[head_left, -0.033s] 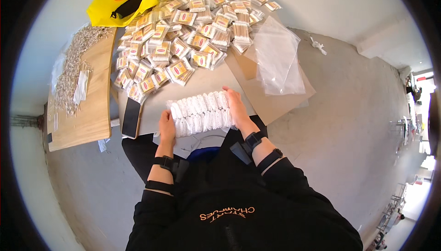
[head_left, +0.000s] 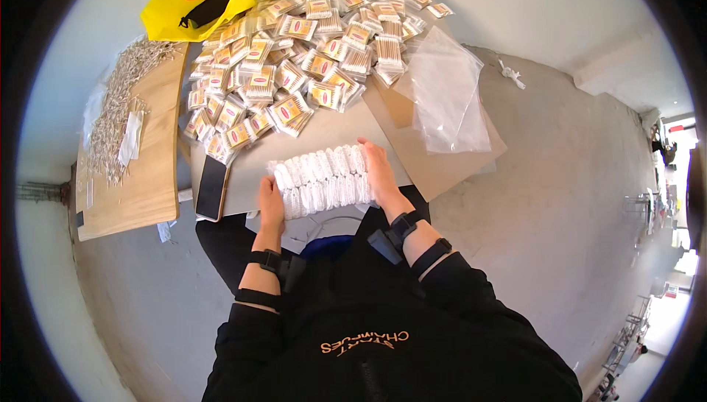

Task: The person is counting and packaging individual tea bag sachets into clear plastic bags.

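Observation:
Between both hands I hold a block of cotton swab packs, lined up in two rows with their white cotton tips facing up. Clear film shows at its left end. My left hand is closed on the left end, and my right hand grips the right end, thumb toward the far edge. The block is at the near edge of the grey table, over my lap. Beyond it lies a large heap of small clear packets of cotton swabs with yellow-and-red labels.
Left of the heap, a wooden board bears many loose swabs. A phone lies at the table's near left corner. Behind stands a yellow plastic bag. Clear plastic bags lie on brown cardboard at the right.

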### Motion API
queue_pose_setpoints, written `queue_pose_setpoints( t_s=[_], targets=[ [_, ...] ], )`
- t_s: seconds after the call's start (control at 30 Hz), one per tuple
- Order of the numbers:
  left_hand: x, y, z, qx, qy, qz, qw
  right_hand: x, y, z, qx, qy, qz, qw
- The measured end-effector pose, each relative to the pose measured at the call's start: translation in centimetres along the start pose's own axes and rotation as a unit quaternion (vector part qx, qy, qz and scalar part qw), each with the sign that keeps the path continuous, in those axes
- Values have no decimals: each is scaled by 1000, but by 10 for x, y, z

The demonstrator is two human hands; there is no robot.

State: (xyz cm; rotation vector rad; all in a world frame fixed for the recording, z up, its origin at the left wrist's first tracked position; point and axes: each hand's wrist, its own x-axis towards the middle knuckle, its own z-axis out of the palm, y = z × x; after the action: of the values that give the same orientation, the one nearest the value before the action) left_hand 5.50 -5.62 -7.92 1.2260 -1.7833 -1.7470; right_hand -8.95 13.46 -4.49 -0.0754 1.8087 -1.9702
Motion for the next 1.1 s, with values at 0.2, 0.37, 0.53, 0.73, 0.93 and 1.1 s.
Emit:
queue_pose_setpoints(
  t_s=[0.2,0.37,0.53,0.73,0.93,1.1],
  targets=[
    [12,-13,-3,8,41,56,998,-4,-2,5,-205,23,-135,969],
    [22,5,-18,112,5,84,990,11,-10,-6,-271,-68,-99,955],
    [35,-1,-19,115,-14,45,992,16,2,0,-247,-25,-133,960],
    [32,6,-6,-26,17,-12,999,24,24,-28,-3,98,68,993],
    [29,-13,-16,-4,30,42,999,-5,11,6,-174,54,-65,981],
    [17,-9,-3,40,1,84,996,3,15,0,-54,56,-35,996]
  ],
)
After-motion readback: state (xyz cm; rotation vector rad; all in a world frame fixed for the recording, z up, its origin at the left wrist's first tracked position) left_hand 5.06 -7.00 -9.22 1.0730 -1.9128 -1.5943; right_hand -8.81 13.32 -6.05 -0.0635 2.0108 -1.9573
